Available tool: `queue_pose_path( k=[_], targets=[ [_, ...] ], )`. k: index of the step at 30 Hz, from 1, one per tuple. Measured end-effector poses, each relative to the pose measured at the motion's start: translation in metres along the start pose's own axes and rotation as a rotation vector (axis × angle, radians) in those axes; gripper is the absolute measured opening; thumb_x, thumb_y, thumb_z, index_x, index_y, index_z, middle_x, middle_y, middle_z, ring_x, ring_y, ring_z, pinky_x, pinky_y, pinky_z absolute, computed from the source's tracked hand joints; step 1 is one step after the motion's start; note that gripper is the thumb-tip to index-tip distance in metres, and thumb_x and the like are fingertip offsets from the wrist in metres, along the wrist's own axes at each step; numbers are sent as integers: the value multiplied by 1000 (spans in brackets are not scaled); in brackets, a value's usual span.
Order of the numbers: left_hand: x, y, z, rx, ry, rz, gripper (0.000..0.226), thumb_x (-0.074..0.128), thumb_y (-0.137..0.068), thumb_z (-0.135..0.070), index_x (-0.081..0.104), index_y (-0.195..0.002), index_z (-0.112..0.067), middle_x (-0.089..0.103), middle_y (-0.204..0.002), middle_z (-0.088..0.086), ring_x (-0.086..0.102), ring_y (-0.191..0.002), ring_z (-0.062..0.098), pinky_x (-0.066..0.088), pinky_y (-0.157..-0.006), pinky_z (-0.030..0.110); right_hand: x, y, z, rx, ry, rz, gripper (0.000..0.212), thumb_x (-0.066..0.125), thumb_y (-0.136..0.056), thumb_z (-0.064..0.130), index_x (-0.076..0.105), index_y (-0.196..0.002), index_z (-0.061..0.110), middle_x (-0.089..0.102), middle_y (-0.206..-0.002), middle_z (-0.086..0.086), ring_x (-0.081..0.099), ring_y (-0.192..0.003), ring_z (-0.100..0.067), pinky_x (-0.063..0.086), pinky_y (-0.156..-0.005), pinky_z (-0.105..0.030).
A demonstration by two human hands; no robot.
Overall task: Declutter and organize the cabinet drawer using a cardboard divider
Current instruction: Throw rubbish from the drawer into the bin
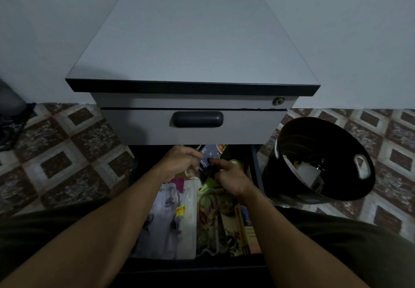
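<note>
A grey cabinet (193,47) stands against the wall, and its lower drawer (254,166) is pulled out toward me. Packets and printed papers fill the drawer: a white plastic packet (170,218) on the left and colourful food packets (215,216) on the right. At the drawer's far end both hands meet on a small dark card packet (207,155) with white lettering. My left hand (179,162) pinches its left edge. My right hand (231,175) touches its right side with an extended index finger, its other fingers curled. No cardboard divider is visible.
A black plastic bin (318,159) with paper scraps inside stands on the patterned tile floor (67,153) right of the drawer. The upper drawer (193,126), with a dark handle, is closed. My knees frame the drawer's near end.
</note>
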State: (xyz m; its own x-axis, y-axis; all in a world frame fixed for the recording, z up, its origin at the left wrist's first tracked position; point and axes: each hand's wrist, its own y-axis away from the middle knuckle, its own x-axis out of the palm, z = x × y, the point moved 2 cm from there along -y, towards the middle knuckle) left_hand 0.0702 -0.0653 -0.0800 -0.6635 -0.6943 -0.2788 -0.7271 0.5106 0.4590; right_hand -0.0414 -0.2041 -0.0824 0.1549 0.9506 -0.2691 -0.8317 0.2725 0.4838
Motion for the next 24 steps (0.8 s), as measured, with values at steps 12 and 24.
queue_pose_path(
  k=[12, 24],
  targets=[
    [-12, 42, -12, 115, 22, -123, 17, 68, -89, -7, 77, -93, -21, 75, -97, 4, 70, -77, 15, 58, -81, 32, -16, 13, 11, -28, 19, -217, 29, 53, -90, 3, 70, -104, 22, 68, -90, -1, 59, -71, -12, 45, -61, -20],
    [-12, 91, -18, 208, -186, -92, 15, 70, -89, -14, 78, -92, -26, 75, -94, -4, 72, -85, 15, 61, -82, 40, 25, 50, 9, 2, -386, -28, 41, 66, -89, 21, 59, -127, 36, 58, -131, -10, 64, -109, -31, 58, -86, -44]
  ],
)
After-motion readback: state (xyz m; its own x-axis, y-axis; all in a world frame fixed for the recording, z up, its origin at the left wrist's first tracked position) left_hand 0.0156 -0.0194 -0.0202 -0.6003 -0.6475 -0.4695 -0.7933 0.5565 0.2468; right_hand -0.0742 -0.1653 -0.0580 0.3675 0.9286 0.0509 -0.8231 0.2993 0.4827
